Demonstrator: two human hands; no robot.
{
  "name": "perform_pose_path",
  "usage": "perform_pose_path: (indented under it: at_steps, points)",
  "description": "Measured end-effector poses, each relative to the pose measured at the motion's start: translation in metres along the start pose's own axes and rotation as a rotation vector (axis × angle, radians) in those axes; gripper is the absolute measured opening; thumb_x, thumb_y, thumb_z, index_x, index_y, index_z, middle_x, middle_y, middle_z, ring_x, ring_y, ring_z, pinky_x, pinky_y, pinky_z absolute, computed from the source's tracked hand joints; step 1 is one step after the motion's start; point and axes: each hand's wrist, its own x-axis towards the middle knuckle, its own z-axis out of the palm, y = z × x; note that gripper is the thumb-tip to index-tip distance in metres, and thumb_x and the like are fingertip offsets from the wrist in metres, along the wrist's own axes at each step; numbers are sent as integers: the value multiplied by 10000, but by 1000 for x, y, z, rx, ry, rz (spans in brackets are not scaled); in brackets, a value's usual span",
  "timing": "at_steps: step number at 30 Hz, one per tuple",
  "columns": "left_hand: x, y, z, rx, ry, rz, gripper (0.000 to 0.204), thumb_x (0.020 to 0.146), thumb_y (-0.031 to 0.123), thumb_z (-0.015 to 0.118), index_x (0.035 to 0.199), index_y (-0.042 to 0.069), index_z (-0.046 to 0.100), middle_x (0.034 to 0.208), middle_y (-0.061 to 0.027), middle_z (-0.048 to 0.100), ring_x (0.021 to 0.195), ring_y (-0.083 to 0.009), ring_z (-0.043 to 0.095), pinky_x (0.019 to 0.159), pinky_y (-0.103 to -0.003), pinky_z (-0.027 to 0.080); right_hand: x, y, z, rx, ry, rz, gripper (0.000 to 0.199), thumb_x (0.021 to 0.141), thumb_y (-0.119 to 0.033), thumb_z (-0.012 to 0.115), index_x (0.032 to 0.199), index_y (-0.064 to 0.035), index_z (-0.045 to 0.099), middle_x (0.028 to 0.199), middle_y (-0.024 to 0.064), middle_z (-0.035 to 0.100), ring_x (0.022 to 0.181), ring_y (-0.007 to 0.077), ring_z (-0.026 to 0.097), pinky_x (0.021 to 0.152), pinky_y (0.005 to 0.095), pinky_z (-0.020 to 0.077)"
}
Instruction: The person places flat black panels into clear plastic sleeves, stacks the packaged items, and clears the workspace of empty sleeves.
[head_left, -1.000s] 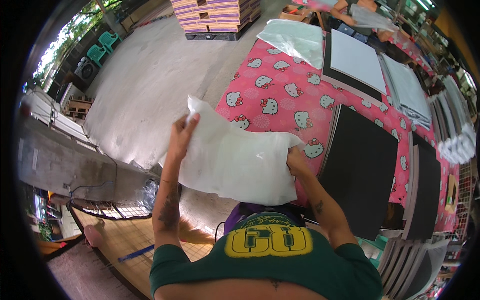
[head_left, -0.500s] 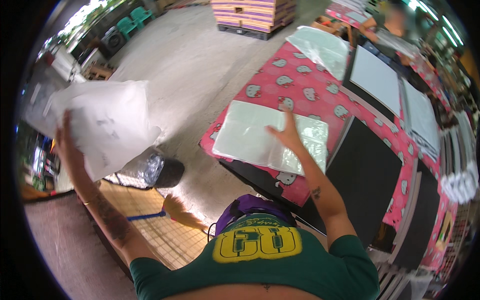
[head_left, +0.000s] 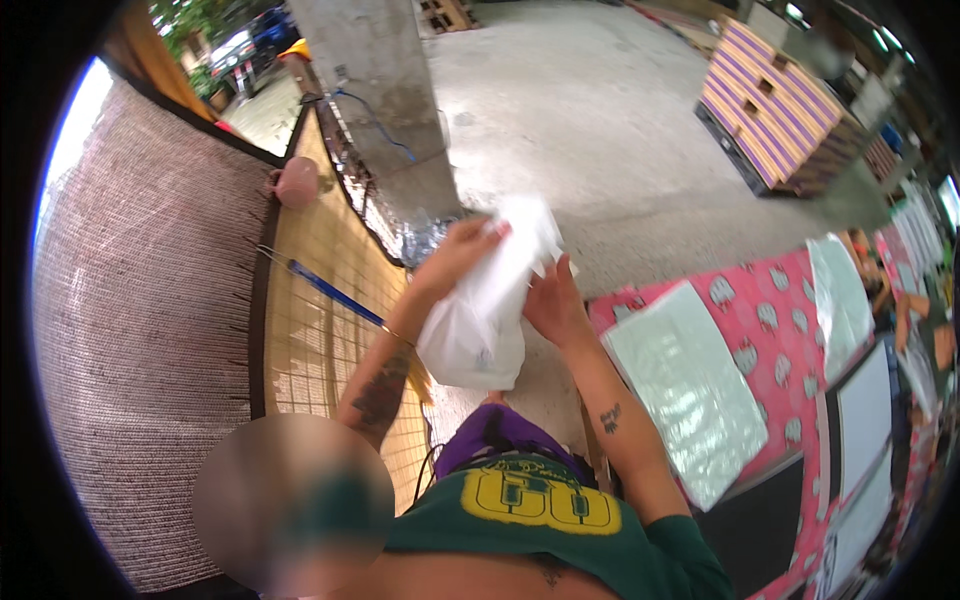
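Note:
A white, translucent plastic bag hangs crumpled in front of my body, over the gap left of the table. My left hand grips its upper left part, with fingers closed on the plastic. At its right edge, my right hand pinches the film; some fingertips are blurred or behind the folds. To the right, a stack of clear plastic sleeves lies flat on the table, apart from both hands.
A pink patterned cloth covers the table; a black board lies on its near part. Mesh netting and a bamboo-coloured screen with a blue-handled broom stand left. Ahead are a concrete pillar and a palletized stack.
The view has turned left. The white bag has come from far left to my front, bunched up. My right hand has left the clear sleeves and taken hold of the bag.

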Motion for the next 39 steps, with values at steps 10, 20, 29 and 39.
perform_pose_path:
  at_steps: [10,20,29,39]
  points:
    - [95,97,-180,-253,331,239,333,872,294,673,1047,14,625,860,-8,642,742,-69,595,661,-227,489,187,1,-171,-14,434,-7,746,848,-398,663,1418,-94,288,1332,133,457,1216,286,472,957,455,439]
    - [225,217,-464,1478,1286,282,727,794,664,560,1379,257,418,1299,-191,493,1233,-408,429,953,-591,354,475,46,1,-128,353,95,408,807,-352,739,1043,-75,556,826,26,569,705,144,560,605,295,524]
    - [272,71,-456,1730,777,-267,933,738,780,479,1474,251,258,1501,-283,158,1356,-543,125,969,-775,91,625,178,9,-48,317,359,464,912,-391,597,1169,-14,512,953,80,616,782,191,596,732,373,525]
    - [281,47,-472,1548,692,-66,688,878,183,557,1448,8,213,1037,-294,588,820,-407,634,712,-479,512,677,265,41,-187,468,250,486,957,-410,487,1225,-5,495,810,51,573,633,146,527,557,316,447]
